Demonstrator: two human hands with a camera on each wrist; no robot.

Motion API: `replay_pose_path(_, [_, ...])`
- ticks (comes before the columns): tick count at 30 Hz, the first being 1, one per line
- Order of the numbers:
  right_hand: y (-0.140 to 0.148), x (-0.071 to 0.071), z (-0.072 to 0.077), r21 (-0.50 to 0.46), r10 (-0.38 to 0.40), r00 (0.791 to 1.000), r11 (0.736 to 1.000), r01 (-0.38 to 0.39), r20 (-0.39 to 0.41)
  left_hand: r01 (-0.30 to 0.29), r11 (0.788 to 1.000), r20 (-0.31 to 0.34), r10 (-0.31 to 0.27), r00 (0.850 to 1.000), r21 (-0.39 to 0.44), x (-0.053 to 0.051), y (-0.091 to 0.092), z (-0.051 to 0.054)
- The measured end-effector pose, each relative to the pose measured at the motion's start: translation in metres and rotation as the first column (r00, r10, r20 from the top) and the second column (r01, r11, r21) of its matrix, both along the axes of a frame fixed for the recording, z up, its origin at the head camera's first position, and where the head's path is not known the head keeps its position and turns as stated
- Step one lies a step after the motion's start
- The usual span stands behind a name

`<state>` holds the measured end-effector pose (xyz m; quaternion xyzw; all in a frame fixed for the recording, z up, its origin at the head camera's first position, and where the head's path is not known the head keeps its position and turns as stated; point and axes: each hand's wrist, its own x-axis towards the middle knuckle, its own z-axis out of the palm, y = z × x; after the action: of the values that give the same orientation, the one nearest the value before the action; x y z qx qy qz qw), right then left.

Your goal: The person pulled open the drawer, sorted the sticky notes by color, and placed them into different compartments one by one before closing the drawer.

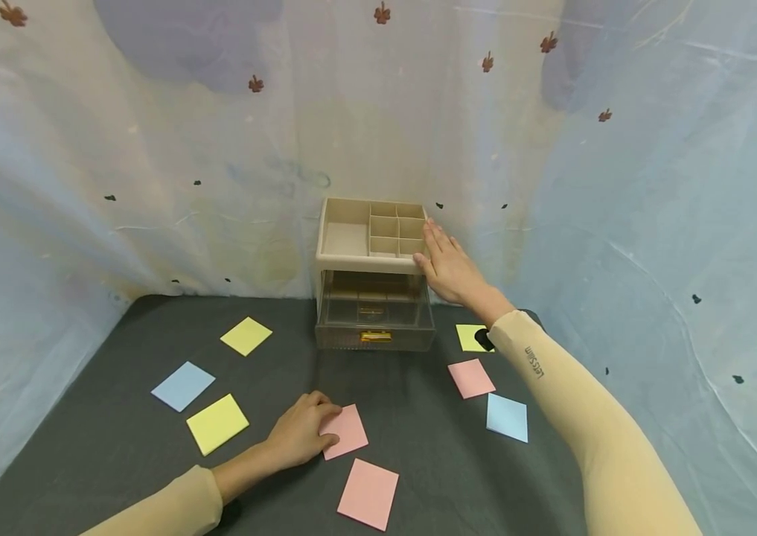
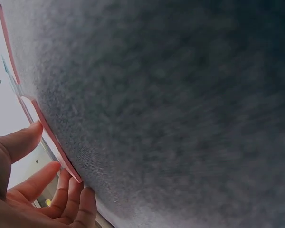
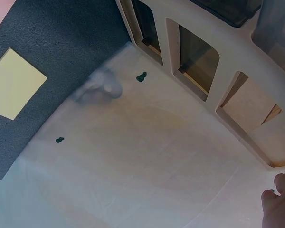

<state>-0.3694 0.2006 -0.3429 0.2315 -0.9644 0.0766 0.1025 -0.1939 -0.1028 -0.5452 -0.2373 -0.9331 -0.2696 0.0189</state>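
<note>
On the dark table, my left hand (image 1: 301, 432) grips a pink sticky note pad (image 1: 349, 430) by its near and far edges, thumb on one side and fingers on the other. The left wrist view has the same pink pad (image 2: 54, 142) edge-on between thumb and fingers. A beige desk organizer (image 1: 371, 263) stands against the back curtain. My right hand (image 1: 450, 269) rests on its right top edge with the fingers straight. One clear drawer (image 1: 345, 338) with a gold handle sticks out at the organizer's front. Only part of the right hand (image 3: 280, 199) enters the right wrist view.
Another pink pad (image 1: 368, 494) lies nearest me. To the left are two yellow pads (image 1: 217, 424) and a blue pad (image 1: 183, 386). Right of the organizer lie a yellow pad (image 1: 468, 338), a pink pad (image 1: 471, 378) and a blue pad (image 1: 507, 418). A patterned curtain (image 1: 217, 149) hangs behind.
</note>
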Motion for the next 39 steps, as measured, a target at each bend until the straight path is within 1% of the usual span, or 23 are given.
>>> replay_pose_path(8, [0.0002, -0.0013, -0.0005, 0.003, 0.002, 1.0, 1.0, -0.002, 0.001, -0.022, 0.999, 0.032, 0.021, 0.999, 0.027, -0.0018, 0.0032, 0.0045])
replay_pose_path(13, [0.0003, -0.0028, -0.0013, 0.0, 0.006, 1.0, 1.0, -0.006, -0.005, -0.024, 0.998, 0.037, 0.022, 0.999, 0.055, -0.0022, 0.004, 0.0058])
replay_pose_path(18, [0.0011, -0.0032, -0.0025, 0.001, 0.006, 1.0, 1.0, -0.006, -0.01, -0.009, 0.995, 0.031, 0.006, 1.0, 0.103, -0.0013, 0.0042, 0.0058])
replay_pose_path(24, [0.0014, -0.0023, -0.0022, 0.003, 0.011, 1.0, 1.0, -0.011, -0.023, 0.027, 0.989, 0.012, -0.029, 1.0, 0.148, -0.0009, 0.0035, 0.0054])
replay_pose_path(27, [0.0013, -0.0017, -0.0022, 0.0, 0.012, 1.0, 1.0, -0.012, -0.019, 0.053, 0.981, 0.0, -0.054, 0.999, 0.186, -0.0013, 0.0026, 0.0055])
replay_pose_path(31, [0.0019, -0.0011, -0.0022, -0.004, 0.011, 1.0, 1.0, -0.011, -0.008, 0.08, 0.964, -0.015, -0.079, 0.997, 0.255, -0.0021, 0.0015, 0.0058])
replay_pose_path(36, [0.0019, -0.0021, -0.0021, -0.009, 0.014, 1.0, 1.0, -0.014, -0.01, 0.098, 0.944, -0.045, -0.089, 0.995, 0.316, -0.0012, 0.0009, 0.0081])
replay_pose_path(39, [0.0017, -0.0023, -0.0019, -0.01, 0.015, 1.0, 1.0, -0.015, -0.017, 0.103, 0.934, -0.041, -0.095, 0.995, 0.341, 0.0, 0.0006, 0.0097])
